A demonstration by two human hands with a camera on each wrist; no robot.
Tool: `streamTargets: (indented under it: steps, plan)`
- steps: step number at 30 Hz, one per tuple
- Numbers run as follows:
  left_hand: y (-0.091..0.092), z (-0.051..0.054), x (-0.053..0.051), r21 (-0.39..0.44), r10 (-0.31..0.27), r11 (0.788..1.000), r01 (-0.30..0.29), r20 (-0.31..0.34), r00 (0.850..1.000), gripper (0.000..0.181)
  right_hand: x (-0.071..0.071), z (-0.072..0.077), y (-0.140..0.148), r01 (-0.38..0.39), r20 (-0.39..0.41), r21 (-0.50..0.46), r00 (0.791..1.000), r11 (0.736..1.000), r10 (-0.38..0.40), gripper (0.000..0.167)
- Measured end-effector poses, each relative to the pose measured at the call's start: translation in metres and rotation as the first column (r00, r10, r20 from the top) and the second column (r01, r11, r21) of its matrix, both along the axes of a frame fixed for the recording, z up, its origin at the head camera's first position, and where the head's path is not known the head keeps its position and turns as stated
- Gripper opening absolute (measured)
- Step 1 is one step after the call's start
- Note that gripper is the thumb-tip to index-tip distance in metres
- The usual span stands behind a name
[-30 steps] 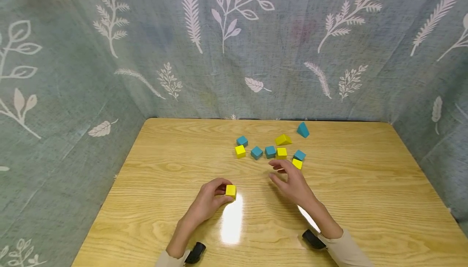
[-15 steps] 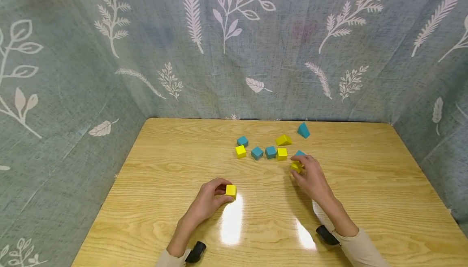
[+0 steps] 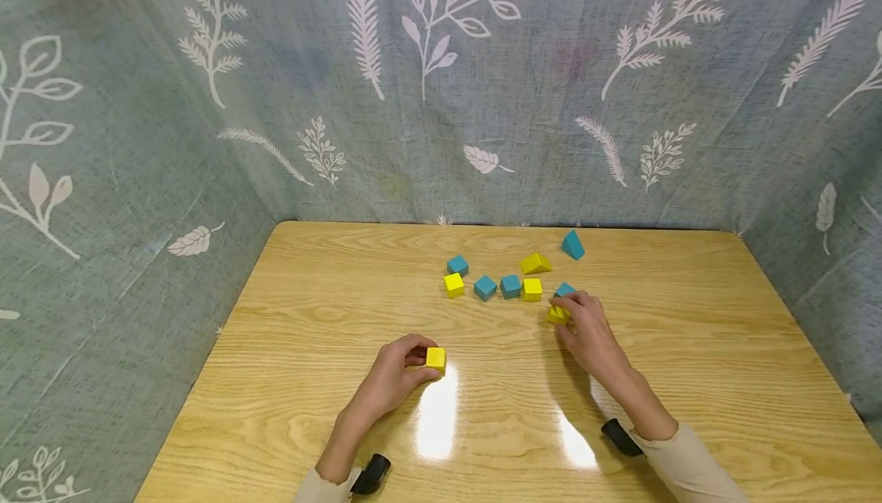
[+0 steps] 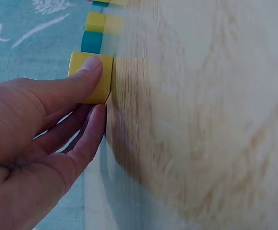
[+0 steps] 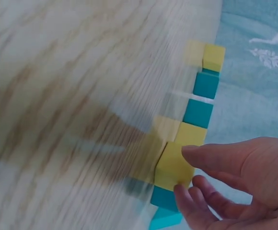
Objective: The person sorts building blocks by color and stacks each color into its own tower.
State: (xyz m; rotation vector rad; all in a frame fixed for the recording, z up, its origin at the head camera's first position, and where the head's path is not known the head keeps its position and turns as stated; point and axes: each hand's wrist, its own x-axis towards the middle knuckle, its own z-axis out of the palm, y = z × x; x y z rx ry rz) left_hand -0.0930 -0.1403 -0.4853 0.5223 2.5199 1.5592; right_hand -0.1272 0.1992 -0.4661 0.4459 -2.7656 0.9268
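Observation:
In the head view, my left hand (image 3: pixel 391 374) pinches a yellow cube (image 3: pixel 436 359) near the middle of the table. The left wrist view shows the thumb on one face of this yellow cube (image 4: pixel 88 79), fingers curled at its far side. Farther right, my right hand (image 3: pixel 594 338) pinches a second yellow cube (image 3: pixel 557 315), partly covered by the fingers. The right wrist view has thumb and fingertips at two sides of that yellow cube (image 5: pixel 171 165). Just behind it lies a blue cube (image 3: pixel 565 289), partly hidden by the right hand.
Across the back lie blue cubes (image 3: pixel 485 288), yellow cubes (image 3: pixel 532 289), a yellow triangular block (image 3: pixel 535 263) and a blue triangular block (image 3: pixel 573 245). The wooden table (image 3: pixel 310 296) ends at a patterned cloth (image 3: pixel 386 151) behind and at both sides.
My right hand has moved right to the yellow cube and taken hold of it; the cube has shifted slightly toward me. My left hand stays in place with its yellow cube.

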Motion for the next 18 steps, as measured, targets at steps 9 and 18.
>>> streamTargets:
  steps: [9, 18]
  plan:
    - [0.0005, -0.001, 0.0001, 0.006, 0.01, 1.0, -0.01, 0.015, 1.0, 0.032, -0.0023, 0.0001, 0.0015, -0.015, -0.031, 0.013, 0.999, 1.0, 0.015, 0.034]
    - [-0.0012, -0.0028, -0.0003, 0.008, -0.009, 1.0, 0.01, -0.003, 1.0, 0.032, -0.0048, 0.0022, 0.0027, -0.024, -0.017, 0.084, 1.0, 0.996, 0.025, 0.036]
